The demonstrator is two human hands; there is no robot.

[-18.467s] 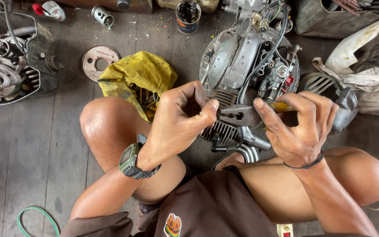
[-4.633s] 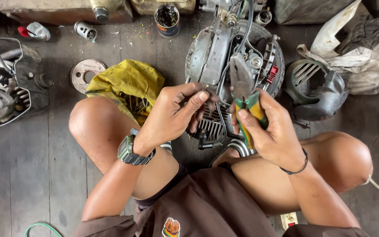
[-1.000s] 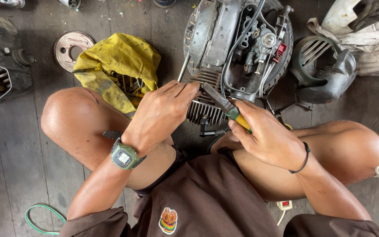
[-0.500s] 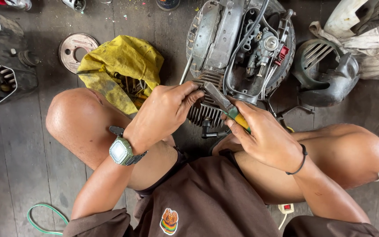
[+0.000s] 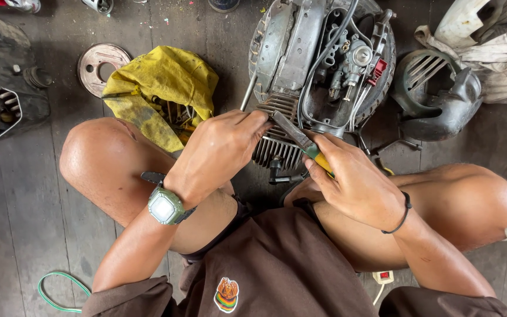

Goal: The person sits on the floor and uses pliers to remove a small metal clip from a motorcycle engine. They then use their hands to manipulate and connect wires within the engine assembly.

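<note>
Seen from above, a person sits on a dark wooden floor [image 5: 24, 194] with bare knees spread wide, working on a small engine [image 5: 318, 70] that lies on the floor between and just beyond the knees. The left hand [image 5: 218, 154], with a green wristwatch [image 5: 164, 206] on its wrist, has its fingers curled together and its fingertips pressed against the engine's ribbed cooling fins [image 5: 277, 141], just beside the tip of the tool; whether it pinches some small part there cannot be told. The right hand [image 5: 356, 182], with a thin black band [image 5: 403, 212] around the wrist, is wrapped around the yellow and green handles of a pair of pliers [image 5: 300, 141], whose dark metal nose points up and left and touches the fins next to the left fingertips. A crumpled yellow cloth [image 5: 159, 88] lies on the floor just beyond the left knee, with a round metal disc [image 5: 98, 66] near its far left edge. A dark slotted engine cover [image 5: 435, 100] rests to the right of the engine, and another engine part [image 5: 1, 82] sits at the floor's far left edge. A green cable loop [image 5: 60, 290] lies near the bottom left corner.
</note>
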